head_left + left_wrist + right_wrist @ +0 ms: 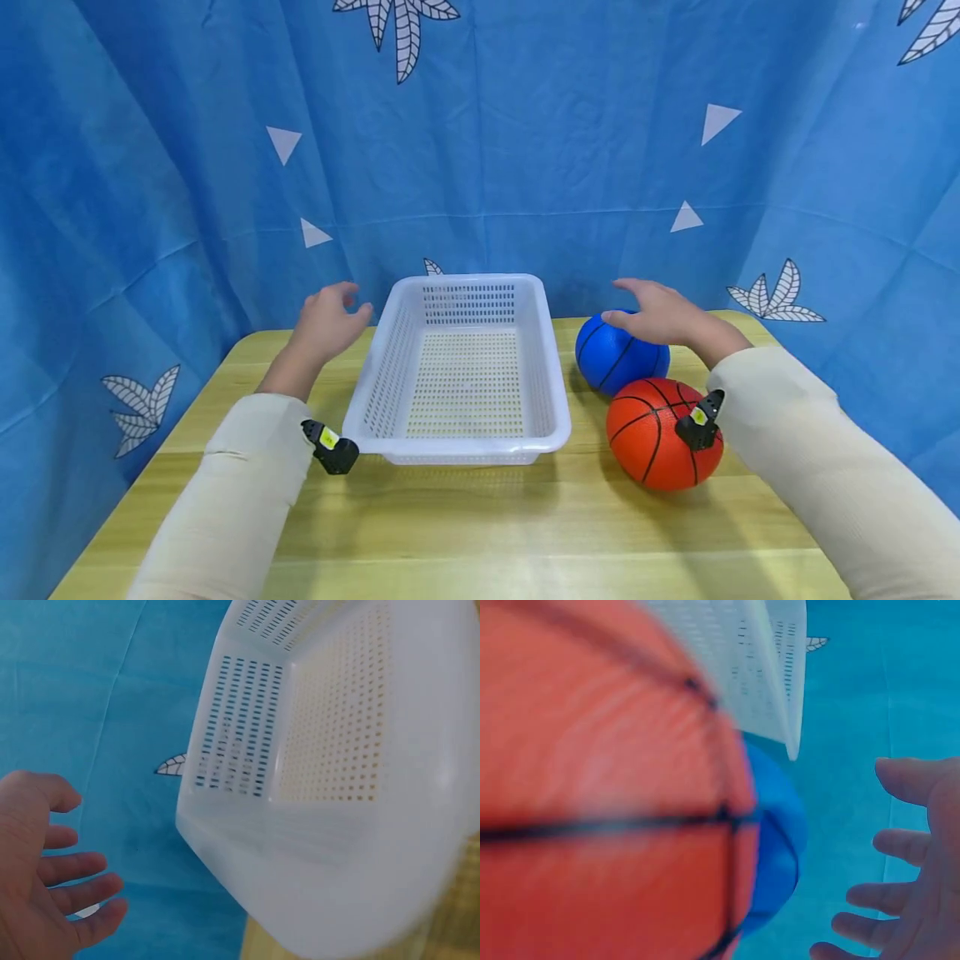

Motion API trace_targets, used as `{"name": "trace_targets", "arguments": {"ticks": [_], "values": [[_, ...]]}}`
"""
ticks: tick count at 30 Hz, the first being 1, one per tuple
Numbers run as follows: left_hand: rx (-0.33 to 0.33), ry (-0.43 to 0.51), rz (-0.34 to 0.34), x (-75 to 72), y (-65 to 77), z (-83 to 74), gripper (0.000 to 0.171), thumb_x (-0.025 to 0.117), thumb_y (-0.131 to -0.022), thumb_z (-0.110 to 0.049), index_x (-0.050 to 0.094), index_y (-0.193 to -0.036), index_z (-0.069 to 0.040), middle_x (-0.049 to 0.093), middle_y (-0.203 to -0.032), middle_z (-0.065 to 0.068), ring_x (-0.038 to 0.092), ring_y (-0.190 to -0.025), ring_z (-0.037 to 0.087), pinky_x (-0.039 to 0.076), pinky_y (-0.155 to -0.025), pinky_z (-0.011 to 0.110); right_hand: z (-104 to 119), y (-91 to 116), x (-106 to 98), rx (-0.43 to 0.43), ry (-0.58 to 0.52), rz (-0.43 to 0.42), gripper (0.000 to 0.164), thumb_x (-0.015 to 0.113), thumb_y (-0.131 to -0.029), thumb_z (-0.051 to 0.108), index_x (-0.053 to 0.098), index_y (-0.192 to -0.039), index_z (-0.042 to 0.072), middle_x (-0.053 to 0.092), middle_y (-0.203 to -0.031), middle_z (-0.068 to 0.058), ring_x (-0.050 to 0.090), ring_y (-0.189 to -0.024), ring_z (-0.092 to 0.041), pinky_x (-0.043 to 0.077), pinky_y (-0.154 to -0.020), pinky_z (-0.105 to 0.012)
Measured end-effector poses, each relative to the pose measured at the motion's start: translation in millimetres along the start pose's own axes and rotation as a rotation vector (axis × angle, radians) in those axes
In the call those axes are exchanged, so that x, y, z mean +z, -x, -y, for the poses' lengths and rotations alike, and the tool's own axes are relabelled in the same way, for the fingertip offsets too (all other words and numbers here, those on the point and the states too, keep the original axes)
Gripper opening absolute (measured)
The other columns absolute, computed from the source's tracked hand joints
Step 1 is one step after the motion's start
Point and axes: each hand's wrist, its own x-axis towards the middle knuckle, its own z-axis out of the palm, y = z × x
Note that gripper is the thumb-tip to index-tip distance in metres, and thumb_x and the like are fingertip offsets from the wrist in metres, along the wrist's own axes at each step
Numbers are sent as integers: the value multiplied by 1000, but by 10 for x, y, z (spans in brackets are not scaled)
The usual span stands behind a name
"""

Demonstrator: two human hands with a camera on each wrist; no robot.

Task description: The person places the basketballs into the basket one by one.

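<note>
A white plastic basket with slotted walls stands on the wooden table, nothing inside it. To its left hovers my left hand, fingers spread and loosely bent, holding nothing; the left wrist view shows this hand apart from the basket's rim. On the right lie a blue ball and, nearer to me, an orange-red basketball with black lines. My right hand is over the blue ball, overlapping its top in the head view. In the right wrist view the right hand has its fingers apart, with nothing between them.
The table has a light wood grain and rounded far corners. Behind it hangs a blue curtain printed with white leaves and triangles. A small black wrist camera sits at each sleeve cuff.
</note>
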Motion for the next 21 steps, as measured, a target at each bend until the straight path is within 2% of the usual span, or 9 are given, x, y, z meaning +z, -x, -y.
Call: {"name": "trace_targets", "arguments": {"ticks": [6,9,13,17,21], "values": [[-16,32,12,68,130,173,55,47,-95,-27,40,-136,9,46,-136,28,44,-125,43,41,-97,56,-186,204,-24,7,-37,-10,73,48,-95,44,23,-146,-1,22,-147,-33,20,-132,-54,27,-98,-70],[-39,112,24,130,196,287,53,48,-95,-27,44,-133,10,49,-133,28,54,-115,42,46,-93,53,-273,292,-29,26,-74,-5,75,46,-95,48,22,-147,0,21,-148,-32,20,-132,-54,28,-96,-70],[-82,278,57,253,269,393,47,50,-95,-26,50,-128,8,53,-126,27,64,-99,36,52,-85,46,-401,429,-1,50,-126,0,77,43,-95,52,20,-147,0,21,-147,-34,24,-130,-54,32,-94,-70],[-130,377,79,372,340,470,41,52,-95,-27,56,-121,6,58,-118,23,66,-92,30,55,-81,41,-515,556,77,67,-193,3,78,42,-95,53,18,-148,0,21,-146,-36,28,-127,-56,36,-92,-68],[-170,447,100,467,411,524,43,52,-95,-29,56,-121,5,60,-115,22,66,-88,25,55,-78,39,-649,696,207,86,-280,5,76,41,-96,50,18,-147,-2,23,-144,-36,29,-126,-56,39,-91,-65]]}}
